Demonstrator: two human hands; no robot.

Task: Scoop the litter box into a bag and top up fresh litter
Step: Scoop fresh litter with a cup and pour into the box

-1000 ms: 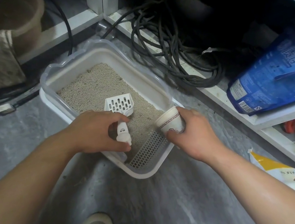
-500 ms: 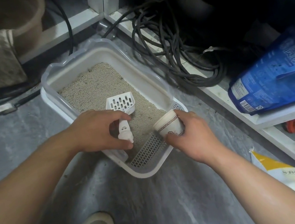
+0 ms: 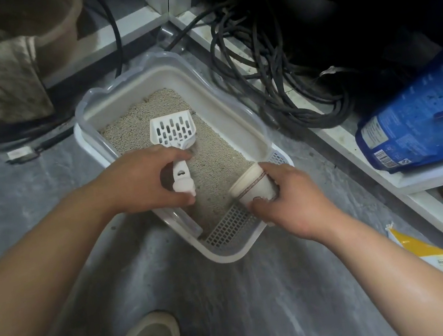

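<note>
White litter box (image 3: 239,123) on the floor, grey granules inside | blue bag (image 3: 424,114) print too blurred to read | left hand (image 3: 139,179) grips slotted scoop (image 3: 174,134) | right hand (image 3: 288,200) holds paper cup (image 3: 252,187)

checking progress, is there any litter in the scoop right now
No, the scoop, held by the left hand above the litter, shows bare slots and no clumps in its bowl.
</note>
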